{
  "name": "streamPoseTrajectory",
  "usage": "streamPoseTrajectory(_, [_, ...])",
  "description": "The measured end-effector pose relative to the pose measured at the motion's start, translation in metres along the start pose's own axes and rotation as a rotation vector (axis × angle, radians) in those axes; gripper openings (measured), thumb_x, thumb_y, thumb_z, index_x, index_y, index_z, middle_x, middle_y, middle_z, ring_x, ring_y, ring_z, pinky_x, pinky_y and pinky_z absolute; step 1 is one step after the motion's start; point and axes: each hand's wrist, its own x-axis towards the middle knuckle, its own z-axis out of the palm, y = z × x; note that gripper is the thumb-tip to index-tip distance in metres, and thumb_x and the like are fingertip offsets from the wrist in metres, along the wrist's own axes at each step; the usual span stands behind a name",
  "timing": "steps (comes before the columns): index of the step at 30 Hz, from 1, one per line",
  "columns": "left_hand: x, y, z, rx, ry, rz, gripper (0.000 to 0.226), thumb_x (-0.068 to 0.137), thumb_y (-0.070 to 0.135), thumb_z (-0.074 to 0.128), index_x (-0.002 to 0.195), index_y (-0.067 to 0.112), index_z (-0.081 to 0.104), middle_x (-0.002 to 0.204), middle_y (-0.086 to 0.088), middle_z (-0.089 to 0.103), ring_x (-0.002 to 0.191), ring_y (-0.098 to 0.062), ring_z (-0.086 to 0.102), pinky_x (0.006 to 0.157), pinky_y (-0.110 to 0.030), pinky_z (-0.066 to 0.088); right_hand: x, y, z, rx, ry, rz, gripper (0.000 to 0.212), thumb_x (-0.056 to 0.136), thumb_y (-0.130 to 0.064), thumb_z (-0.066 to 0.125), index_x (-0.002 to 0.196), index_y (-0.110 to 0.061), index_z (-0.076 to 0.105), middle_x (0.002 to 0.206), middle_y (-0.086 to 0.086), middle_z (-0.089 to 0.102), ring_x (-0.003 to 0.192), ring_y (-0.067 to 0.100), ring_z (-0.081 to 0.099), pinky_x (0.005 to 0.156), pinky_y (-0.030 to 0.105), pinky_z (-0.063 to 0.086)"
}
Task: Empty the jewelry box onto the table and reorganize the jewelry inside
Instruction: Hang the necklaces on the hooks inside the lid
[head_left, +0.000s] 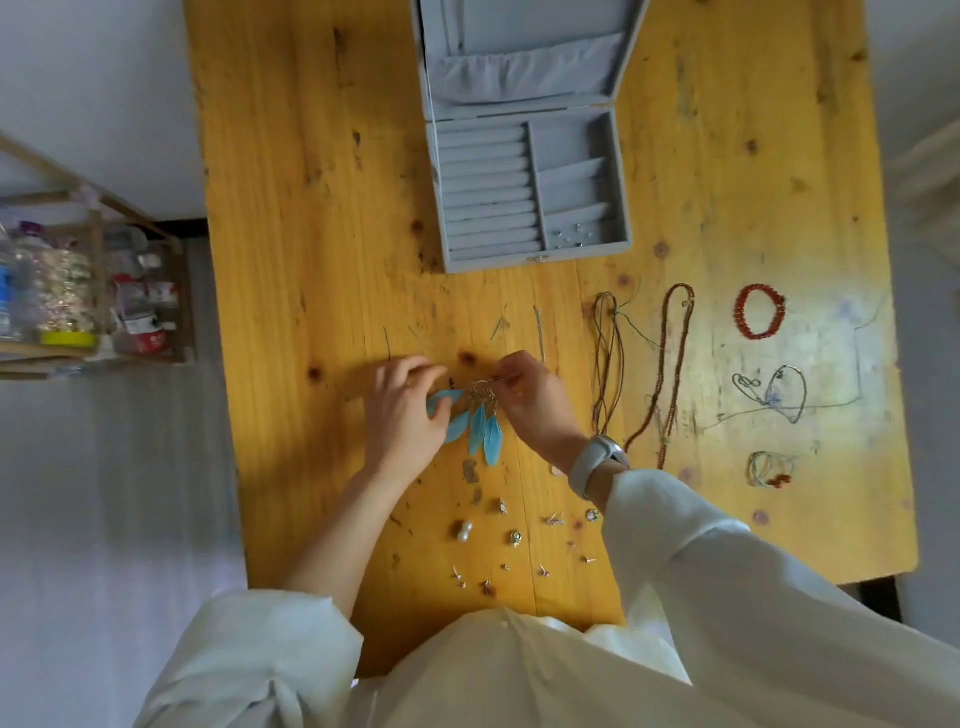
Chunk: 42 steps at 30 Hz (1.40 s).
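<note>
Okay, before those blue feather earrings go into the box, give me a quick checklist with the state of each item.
1. Jewelry box open with lid back: ok.
2. Right hand pinches the top of the feather earrings: ok.
3. Left hand holds one feather at the side: ok.
4. The two earrings untangled from each other: cannot tell, the hands cover the hooks.
5. A free compartment: ok, the upper right sections look bare; the lowest one holds small studs.
6. Path from hands to box free of jewelry: not ok, thin pins lie between.
</note>
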Motion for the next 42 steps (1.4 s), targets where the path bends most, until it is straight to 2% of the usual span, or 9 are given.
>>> streamPoseTrajectory(5, [0.006,0.024,0.01,-0.175,-0.084,0.077,0.03,0.085,0.01,0.061,0.114,0.013,0.065,0.115,0.0,0.06,0.106,-0.021,0.044,0.088,-0.021,0.03,0.0,-0.001,-0.012,0.207,-0.037,0.058,0.008,0.084,-0.005,0.06,0.085,-0.013,0.057,0.074,-0.007,0.055,0.07,0.005,0.052,0.061,0.006,0.04])
streamPoseTrajectory(11, [0.011,0.028,0.016,-0.179,-0.051,0.075,0.032,0.084,0.014,0.064,0.116,0.015,0.063,0.116,0.001,0.061,0.106,-0.021,0.047,0.089,-0.031,0.035,-0.002,0.004,-0.026,0.345,-0.084,0.066,0.009,0.085,-0.002,0.059,0.082,-0.011,0.058,0.073,0.0,0.059,0.068,0.008,0.056,0.069,0.021,0.047])
streamPoseTrajectory(14, [0.013,0.034,0.018,-0.295,-0.131,0.113,0.037,0.084,0.01,0.064,0.12,0.015,0.061,0.116,0.004,0.057,0.103,-0.017,0.041,0.089,-0.027,0.032,-0.002,0.004,-0.035,0.364,-0.154,0.036,0.008,0.086,0.0,0.057,0.085,-0.007,0.06,0.071,-0.003,0.059,0.061,-0.004,0.055,0.065,0.012,0.046])
streamPoseTrajectory(21, [0.016,0.051,0.011,-0.612,-0.237,-0.037,0.009,0.083,0.007,0.064,0.088,0.013,0.067,0.088,0.007,0.063,0.087,-0.008,0.058,0.079,-0.015,0.044,0.0,-0.002,-0.057,0.566,-0.063,0.109,0.016,0.088,-0.002,0.055,0.078,-0.014,0.059,0.069,0.0,0.059,0.059,-0.001,0.056,0.063,0.016,0.047])
streamPoseTrajectory(25, [0.021,0.058,-0.011,-0.82,-0.163,-0.218,0.015,0.087,0.003,0.056,0.077,0.013,0.059,0.078,-0.001,0.061,0.067,-0.001,0.057,0.064,-0.011,0.043,0.008,-0.003,-0.07,0.694,0.055,0.191,0.015,0.089,-0.008,0.056,0.077,-0.015,0.061,0.076,0.0,0.061,0.068,0.009,0.055,0.068,0.024,0.048])
streamPoseTrajectory(30, [0.048,0.06,-0.039,-1.076,-0.056,-0.343,0.019,0.09,0.0,0.049,0.088,0.015,0.061,0.076,-0.003,0.066,0.067,-0.018,0.064,0.072,-0.031,0.049,0.03,-0.026,-0.084,0.641,0.061,0.099,0.014,0.088,-0.007,0.058,0.077,-0.014,0.061,0.073,0.0,0.061,0.066,0.01,0.054,0.065,0.02,0.046])
streamPoseTrajectory(34, [0.088,0.073,-0.071,-1.25,0.025,-0.397,0.026,0.089,-0.006,0.039,0.09,0.012,0.059,0.086,-0.011,0.061,0.065,-0.017,0.064,0.069,-0.025,0.047,0.064,-0.057,-0.104,0.466,0.139,-0.05,0.018,0.086,-0.007,0.06,0.071,-0.018,0.059,0.068,-0.006,0.057,0.06,-0.003,0.052,0.063,0.012,0.042])
streamPoseTrajectory(38, [0.13,0.084,-0.102,-1.402,0.06,-0.426,0.023,0.087,-0.005,0.037,0.09,0.008,0.056,0.083,-0.009,0.057,0.077,-0.021,0.063,0.07,-0.028,0.048,0.102,-0.093,-0.124,0.285,0.23,-0.253,0.007,0.087,-0.003,0.056,0.089,-0.006,0.062,0.073,-0.01,0.057,0.067,-0.001,0.053,0.065,0.007,0.042])
streamPoseTrajectory(42, [0.168,0.093,-0.125,-1.29,0.159,-0.376,0.014,0.089,0.002,0.047,0.09,0.012,0.056,0.086,-0.007,0.059,0.074,-0.017,0.06,0.066,-0.025,0.046,0.138,-0.123,-0.131,0.146,0.343,-0.377,0.011,0.086,-0.003,0.053,0.091,-0.007,0.062,0.075,-0.007,0.058,0.065,-0.001,0.053,0.062,0.009,0.041])
